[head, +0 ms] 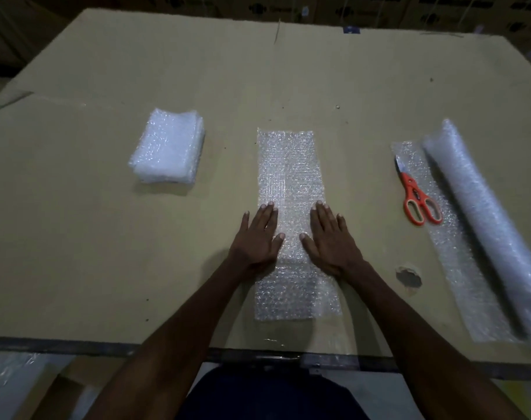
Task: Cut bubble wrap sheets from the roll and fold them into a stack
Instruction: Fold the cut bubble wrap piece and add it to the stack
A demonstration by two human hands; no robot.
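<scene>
Head view, looking down: a long strip (290, 183) of bubble wrap is laid flat on the cardboard-covered table (106, 237), running straight away from the near edge. So everything below is placed relative to that strip.

The left hand (259, 234) is pressed flat on the strip's left edge about halfway along, fingers straight and spread a bit, nothing gripped. Some fingers are on the wrap and the outer ones look to be on the bare cardboard beside it. The right hand (329, 237) is laid the same way on the strip's right edge, palm down, fingers straight, nothing held either. The thumbs are pointed toward each other with a gap of wrap left between them.

Near the close end of the strip a second layer seems to be doubled over, though how it's folded can't really be told through the clear plastic.

Well off to the left of the strip and a bit farther back, a stack (168, 147) of folded sheets is seen. Well off to the right, the roll (488, 219) is laid at a slant with a length unrolled beside it, and orange-handled scissors (417, 195) are rested on that unrolled part, blades pointed away. A ragged hole (408, 277) in the cardboard is visible between the strip and the roll.
</scene>
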